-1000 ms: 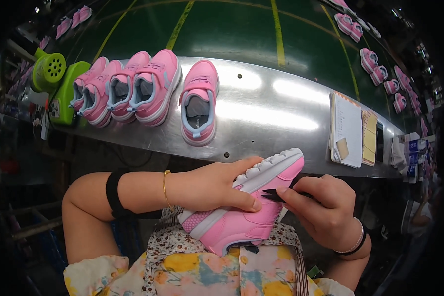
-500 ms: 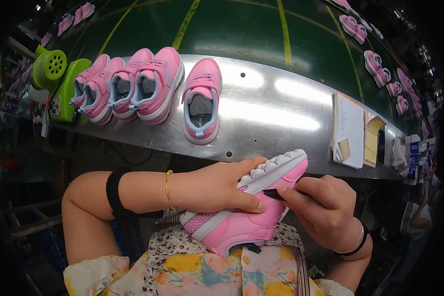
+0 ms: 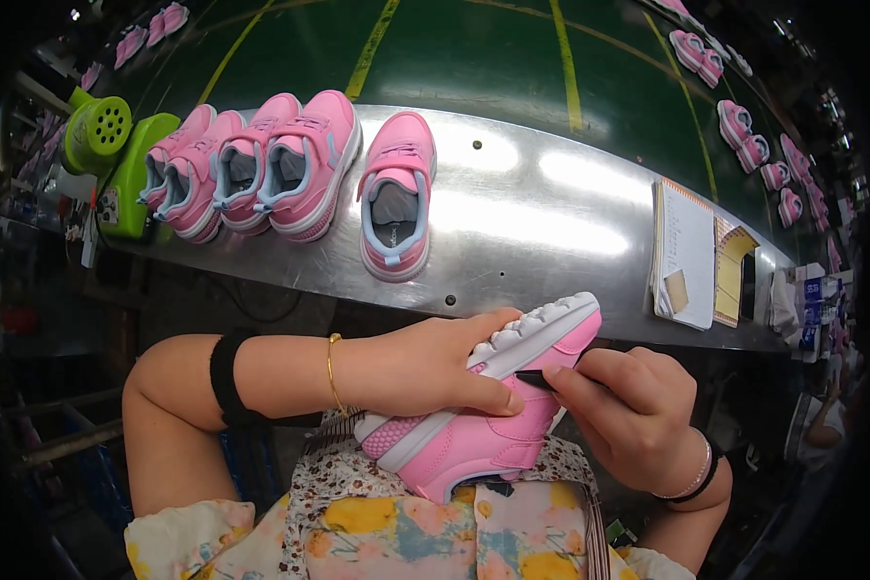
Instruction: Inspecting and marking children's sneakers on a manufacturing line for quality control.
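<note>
Gripped in my left hand (image 3: 454, 362) is a pink sneaker (image 3: 454, 445), tilted on its side in front of my body, its white sole turned up and away from me. The thumb presses on the upper and the other fingers go behind the sole. My right hand (image 3: 633, 406) is closed around a thin black tool (image 3: 534, 379), whose tip meets the seam between the upper and the sole near the toe. Most of the tool is hidden in the fingers, so its exact kind does not show.
On the metal table stand a single pink sneaker (image 3: 396, 198) and a row of several more (image 3: 304, 169). A green machine with a round perforated head (image 3: 101, 130) is at the left. Notepads (image 3: 684, 256) lie at the right. Beyond runs a green conveyor belt (image 3: 474, 58) carrying more shoes.
Both hands and the held sneaker stay almost in place. The black tool's tip has shifted very slightly along the seam. On the belt, the shoes at the far right have moved a little to the right.
</note>
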`<control>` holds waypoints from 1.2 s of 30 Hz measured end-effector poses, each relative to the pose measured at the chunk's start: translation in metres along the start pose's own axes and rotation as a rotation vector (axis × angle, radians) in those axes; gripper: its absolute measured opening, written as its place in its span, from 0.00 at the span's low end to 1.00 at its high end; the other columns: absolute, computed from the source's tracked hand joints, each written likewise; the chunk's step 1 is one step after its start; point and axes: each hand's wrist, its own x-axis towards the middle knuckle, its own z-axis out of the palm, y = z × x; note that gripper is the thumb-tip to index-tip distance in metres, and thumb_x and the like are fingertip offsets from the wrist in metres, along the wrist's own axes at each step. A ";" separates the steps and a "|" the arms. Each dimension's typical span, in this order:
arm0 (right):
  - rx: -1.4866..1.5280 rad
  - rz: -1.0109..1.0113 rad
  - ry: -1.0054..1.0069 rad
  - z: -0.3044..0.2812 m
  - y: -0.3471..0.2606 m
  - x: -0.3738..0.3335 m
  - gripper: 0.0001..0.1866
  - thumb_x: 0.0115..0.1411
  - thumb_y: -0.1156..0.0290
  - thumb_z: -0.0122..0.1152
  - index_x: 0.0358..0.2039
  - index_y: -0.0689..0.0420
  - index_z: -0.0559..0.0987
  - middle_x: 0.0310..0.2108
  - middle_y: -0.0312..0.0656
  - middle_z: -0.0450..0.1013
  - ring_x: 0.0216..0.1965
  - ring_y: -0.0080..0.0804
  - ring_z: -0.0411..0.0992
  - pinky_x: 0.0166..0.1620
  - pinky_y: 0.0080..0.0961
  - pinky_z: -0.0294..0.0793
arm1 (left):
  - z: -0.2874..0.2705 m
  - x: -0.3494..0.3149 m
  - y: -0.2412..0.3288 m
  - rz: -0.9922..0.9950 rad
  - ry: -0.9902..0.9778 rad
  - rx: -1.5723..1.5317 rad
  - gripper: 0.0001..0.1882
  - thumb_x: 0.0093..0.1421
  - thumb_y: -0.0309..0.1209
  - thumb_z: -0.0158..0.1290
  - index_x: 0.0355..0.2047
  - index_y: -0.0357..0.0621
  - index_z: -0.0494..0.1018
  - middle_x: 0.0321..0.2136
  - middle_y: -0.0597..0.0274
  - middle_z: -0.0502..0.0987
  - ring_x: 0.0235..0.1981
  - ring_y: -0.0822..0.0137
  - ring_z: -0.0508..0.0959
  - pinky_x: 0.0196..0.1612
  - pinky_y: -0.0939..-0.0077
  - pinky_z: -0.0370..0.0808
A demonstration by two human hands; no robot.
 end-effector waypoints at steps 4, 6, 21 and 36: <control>0.077 0.039 -0.014 0.005 0.003 -0.004 0.18 0.38 0.75 0.61 0.35 0.59 0.80 0.30 0.36 0.70 0.21 0.24 0.65 0.21 0.18 0.62 | 0.000 0.003 -0.002 -0.020 -0.006 -0.024 0.47 0.51 0.50 0.56 0.63 0.37 0.48 0.49 0.36 0.69 0.48 0.51 0.73 0.50 0.70 0.68; 0.390 0.220 0.180 0.011 0.006 -0.005 0.14 0.46 0.77 0.63 0.36 0.61 0.79 0.31 0.39 0.70 0.24 0.27 0.66 0.25 0.17 0.64 | -0.001 0.003 -0.002 -0.003 -0.082 -0.190 0.50 0.51 0.47 0.60 0.65 0.41 0.43 0.53 0.52 0.66 0.51 0.66 0.67 0.53 0.75 0.64; 1.419 0.539 0.193 0.085 0.028 -0.041 0.68 0.36 0.44 0.73 0.65 0.57 0.37 0.65 0.53 0.45 0.64 0.45 0.50 0.64 0.41 0.47 | -0.007 0.019 -0.008 0.336 0.083 -0.724 0.41 0.55 0.43 0.58 0.62 0.39 0.50 0.53 0.57 0.65 0.53 0.69 0.67 0.56 0.74 0.64; 1.205 0.722 0.401 0.081 0.006 -0.021 0.61 0.44 0.77 0.70 0.65 0.56 0.31 0.60 0.49 0.55 0.58 0.38 0.60 0.58 0.34 0.62 | 0.001 0.054 -0.008 1.087 1.130 0.619 0.15 0.46 0.21 0.59 0.36 0.39 0.71 0.31 0.57 0.70 0.33 0.58 0.72 0.36 0.69 0.71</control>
